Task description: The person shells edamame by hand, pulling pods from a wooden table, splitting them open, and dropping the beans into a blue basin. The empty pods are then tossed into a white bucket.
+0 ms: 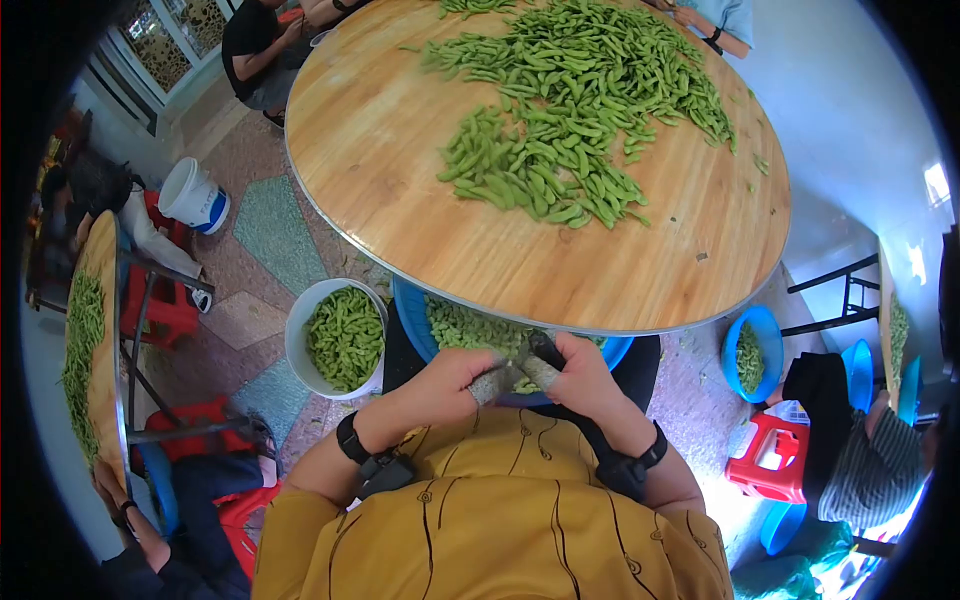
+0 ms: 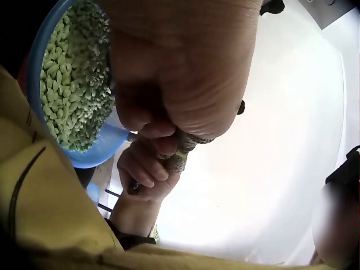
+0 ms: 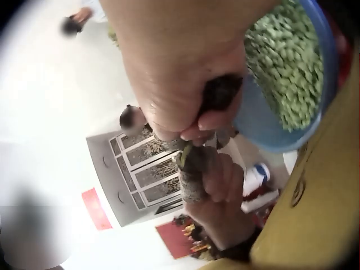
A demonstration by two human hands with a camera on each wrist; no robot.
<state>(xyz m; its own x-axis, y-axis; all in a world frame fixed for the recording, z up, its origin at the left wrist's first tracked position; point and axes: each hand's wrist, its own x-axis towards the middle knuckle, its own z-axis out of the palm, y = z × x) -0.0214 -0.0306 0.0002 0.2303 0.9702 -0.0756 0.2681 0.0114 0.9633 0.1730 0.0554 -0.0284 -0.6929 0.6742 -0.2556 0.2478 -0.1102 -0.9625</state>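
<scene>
My left hand [image 1: 445, 385] and right hand [image 1: 590, 378] meet fingertip to fingertip over a blue basin [image 1: 408, 310] of shelled green soybeans [image 2: 73, 84]. Grey wraps cover both thumbs, the left wrap [image 1: 490, 385] and the right wrap [image 1: 537, 372]. Between the thumbs and curled fingers a small green soybean pod [image 3: 187, 152] is pinched, mostly hidden by the wraps. Inside the right palm sits a dark object [image 3: 222, 93], curled fingers around it; I cannot tell what it is. The basin rests at my lap, below the table's near edge.
A round wooden table [image 1: 390, 170] stands ahead, heaped with soybean pods [image 1: 570, 100]. To the left is a white bucket [image 1: 300, 345] of pods; another white bucket [image 1: 195, 195] stands farther off. A blue basin [image 1: 765, 320] and red stool [image 1: 770, 455] are on the right. Other people sit around.
</scene>
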